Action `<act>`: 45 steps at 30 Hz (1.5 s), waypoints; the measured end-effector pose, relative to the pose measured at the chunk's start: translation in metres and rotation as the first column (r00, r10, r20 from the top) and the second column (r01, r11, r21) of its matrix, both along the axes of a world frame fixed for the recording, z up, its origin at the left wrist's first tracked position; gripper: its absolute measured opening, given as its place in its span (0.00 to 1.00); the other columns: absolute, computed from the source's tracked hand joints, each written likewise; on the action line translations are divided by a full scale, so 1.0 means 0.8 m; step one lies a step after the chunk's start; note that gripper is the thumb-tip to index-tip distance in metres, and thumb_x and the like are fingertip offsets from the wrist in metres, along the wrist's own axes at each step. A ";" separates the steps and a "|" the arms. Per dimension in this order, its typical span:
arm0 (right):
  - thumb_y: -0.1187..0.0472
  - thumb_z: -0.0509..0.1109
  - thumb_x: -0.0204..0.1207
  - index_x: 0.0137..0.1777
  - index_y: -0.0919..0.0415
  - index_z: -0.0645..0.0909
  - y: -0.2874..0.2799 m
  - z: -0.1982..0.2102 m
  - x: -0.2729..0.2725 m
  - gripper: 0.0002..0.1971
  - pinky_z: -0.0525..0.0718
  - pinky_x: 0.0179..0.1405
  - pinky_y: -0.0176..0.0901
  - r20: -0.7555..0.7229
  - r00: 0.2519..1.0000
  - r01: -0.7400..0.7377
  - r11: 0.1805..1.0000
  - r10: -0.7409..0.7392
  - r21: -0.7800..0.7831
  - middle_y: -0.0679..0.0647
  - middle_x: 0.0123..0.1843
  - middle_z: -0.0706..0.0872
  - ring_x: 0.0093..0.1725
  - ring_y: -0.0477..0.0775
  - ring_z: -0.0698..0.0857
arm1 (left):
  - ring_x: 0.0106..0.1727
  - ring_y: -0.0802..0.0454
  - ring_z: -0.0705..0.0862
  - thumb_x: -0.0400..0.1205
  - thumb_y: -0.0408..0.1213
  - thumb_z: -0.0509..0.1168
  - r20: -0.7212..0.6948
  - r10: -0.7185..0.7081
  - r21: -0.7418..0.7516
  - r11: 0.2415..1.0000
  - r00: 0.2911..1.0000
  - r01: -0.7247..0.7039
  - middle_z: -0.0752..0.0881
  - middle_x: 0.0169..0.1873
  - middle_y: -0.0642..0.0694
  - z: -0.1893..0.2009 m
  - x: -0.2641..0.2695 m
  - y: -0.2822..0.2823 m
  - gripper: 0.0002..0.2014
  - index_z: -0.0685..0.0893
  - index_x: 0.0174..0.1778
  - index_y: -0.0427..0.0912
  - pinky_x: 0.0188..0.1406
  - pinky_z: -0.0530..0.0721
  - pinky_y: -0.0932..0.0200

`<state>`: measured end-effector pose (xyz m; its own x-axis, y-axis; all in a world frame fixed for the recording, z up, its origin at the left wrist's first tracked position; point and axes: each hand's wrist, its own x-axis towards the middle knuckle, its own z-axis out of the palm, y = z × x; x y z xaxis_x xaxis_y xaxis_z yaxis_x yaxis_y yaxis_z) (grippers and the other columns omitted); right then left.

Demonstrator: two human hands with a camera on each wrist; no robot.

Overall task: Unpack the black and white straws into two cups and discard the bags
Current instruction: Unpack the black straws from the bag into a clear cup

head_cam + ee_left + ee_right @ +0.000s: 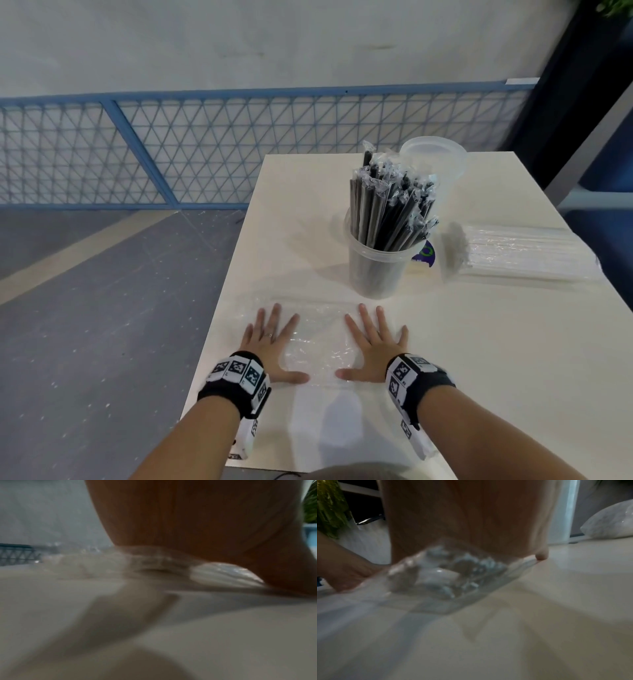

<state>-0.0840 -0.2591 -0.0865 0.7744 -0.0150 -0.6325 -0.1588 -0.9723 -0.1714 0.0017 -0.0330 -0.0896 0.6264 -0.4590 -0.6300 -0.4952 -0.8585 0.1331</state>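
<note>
As seen from the head view, both hands lie flat on an empty clear bag spread on the near part of the white desk. Left hand: fingers straight and spread, palm down on the bag's left part. Right hand: same posture on the right part, thumbs pointing toward each other. Neither hand pinches or grips; both press only. Beyond them stands a clear cup filled with black straws, each apparently in its own wrapper. A second clear cup stands behind it, seemingly empty. A bag of white straws lies on its side to the right, apparently unopened.

Left wrist view: blurred; the palm bears on crinkled film against the desk. Finger posture cannot be told here.

Right wrist view: blurred; the palm rests on the crumpled clear film; the bulging white-straw bag shows at far right.

Judgement on progress: black straws done, roughly half. Remaining: discard this flattened bag, open the white bag, fill the rear cup, discard that bag.
</note>
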 end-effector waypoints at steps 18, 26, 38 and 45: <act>0.22 0.69 0.51 0.79 0.49 0.26 -0.044 0.020 -0.003 0.69 0.29 0.71 0.75 0.010 0.972 -0.235 0.972 0.235 -0.014 0.53 0.74 0.16 0.77 0.58 0.22 | 0.84 0.42 0.39 0.56 0.70 0.73 0.103 0.145 0.101 0.983 0.984 -0.155 0.41 0.83 0.40 0.046 0.013 -0.001 0.67 0.40 0.81 0.48 0.78 0.32 0.33; 0.35 0.72 0.62 0.48 0.47 0.70 -0.058 0.121 0.003 0.23 0.59 0.76 0.61 0.611 0.653 0.243 0.887 -0.448 0.392 0.43 0.53 0.78 0.55 0.47 0.82 | 0.67 0.53 0.75 0.57 0.50 0.83 0.017 0.407 -0.803 0.550 0.913 -0.230 0.73 0.67 0.48 0.176 0.051 -0.099 0.50 0.63 0.72 0.47 0.65 0.71 0.61; 0.26 0.77 0.41 0.81 0.48 0.40 -0.134 0.173 0.092 0.72 0.57 0.79 0.67 0.508 0.609 0.214 0.743 -0.609 0.635 0.51 0.83 0.57 0.83 0.56 0.56 | 0.72 0.54 0.72 0.51 0.48 0.85 -0.234 -0.045 -0.708 0.692 0.971 -0.139 0.73 0.71 0.47 0.180 0.142 -0.203 0.60 0.60 0.78 0.41 0.72 0.71 0.66; 0.50 0.83 0.58 0.74 0.51 0.57 -0.116 0.176 0.105 0.49 0.76 0.68 0.41 0.536 0.540 0.000 0.637 -0.649 0.771 0.36 0.62 0.76 0.65 0.38 0.78 | 0.65 0.57 0.81 0.49 0.53 0.82 -0.164 0.008 -0.847 0.512 0.986 -0.144 0.83 0.63 0.50 0.174 0.137 -0.217 0.54 0.69 0.72 0.42 0.68 0.79 0.53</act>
